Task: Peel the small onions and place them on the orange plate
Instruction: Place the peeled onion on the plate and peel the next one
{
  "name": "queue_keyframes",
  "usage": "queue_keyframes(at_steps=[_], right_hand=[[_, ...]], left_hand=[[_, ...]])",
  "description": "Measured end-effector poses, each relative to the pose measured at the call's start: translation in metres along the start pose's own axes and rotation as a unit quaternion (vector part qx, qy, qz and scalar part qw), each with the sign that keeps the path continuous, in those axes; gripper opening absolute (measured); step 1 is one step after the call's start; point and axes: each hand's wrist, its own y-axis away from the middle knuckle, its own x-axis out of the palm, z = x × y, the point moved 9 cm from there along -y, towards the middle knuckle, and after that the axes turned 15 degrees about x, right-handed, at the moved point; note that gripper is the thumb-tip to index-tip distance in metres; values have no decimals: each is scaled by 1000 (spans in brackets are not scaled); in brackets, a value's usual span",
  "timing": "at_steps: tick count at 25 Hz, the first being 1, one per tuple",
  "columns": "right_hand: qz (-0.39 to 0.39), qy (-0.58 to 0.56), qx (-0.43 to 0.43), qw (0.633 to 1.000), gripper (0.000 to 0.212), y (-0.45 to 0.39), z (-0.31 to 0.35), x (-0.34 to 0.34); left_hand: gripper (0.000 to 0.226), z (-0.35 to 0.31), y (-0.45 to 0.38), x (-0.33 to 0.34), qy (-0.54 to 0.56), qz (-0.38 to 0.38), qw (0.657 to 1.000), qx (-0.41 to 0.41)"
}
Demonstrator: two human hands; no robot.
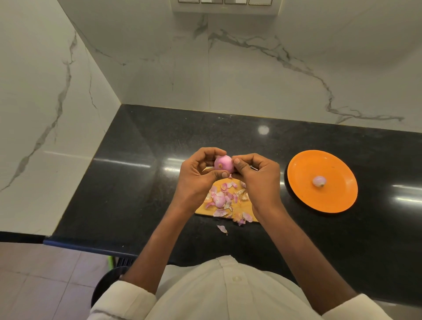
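Both hands are raised over the black worktop [141,182], meeting around one small onion [223,164]. The left hand [197,175] curls round the onion from the left, fingers over its top and thumb under it. The right hand [258,177] pinches at the onion's right side, its thumb tip pressed against the skin and the other fingers folded in. The onion is pink and smooth, with its pale cut end turned towards the camera.

Beneath the hands lies a wooden board [202,209], mostly hidden by the wrists. A heap of peels [225,198] in pink and white covers the board, and one loose peel [222,229] lies on the worktop just in front of it.

To the right, apart from the board, sits the orange plate [303,164] on the worktop. A second onion [319,181], pale and purplish, rests near the middle of the plate.

White marble-patterned walls [251,75] with grey veins rise behind and to the left of the worktop. A row of switches [225,1] shows at the top edge. The person wears a white shirt [228,292] with sleeves rolled to the elbows. Tiled floor [34,274] shows at lower left.
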Motion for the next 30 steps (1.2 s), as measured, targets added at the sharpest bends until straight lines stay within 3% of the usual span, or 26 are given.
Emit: queue_keyframes(at_steps=[3, 7, 10, 15, 17, 21, 27, 30], right_hand=[[-5, -24, 29, 999, 11, -2, -5, -3], [22, -101, 78, 992, 11, -3, -15, -3], [29, -93, 79, 992, 10, -1, -19, -1], [47, -146, 123, 980, 12, -6, -32, -3], [64, -105, 114, 986, 20, -8, -32, -2], [52, -5, 81, 995, 23, -8, -27, -1], [98, -30, 31, 994, 15, -4, -13, 5], [132, -32, 47, 990, 18, 0, -12, 12]], left_hand=[[42, 7, 3, 0, 36, -9, 999, -20], [48, 19, 14, 12, 184, -28, 978, -96], [45, 25, 19, 15, 196, -55, 972, -120], [46, 35, 23, 7, 331, -130, 921, -161], [49, 34, 22, 0, 292, -132, 936, -143], [53, 24, 19, -5, 105, -75, 987, -97], [52, 11, 20, -1, 14, -35, 998, -57], [50, 10, 19, -1, -16, -17, 999, -38]])
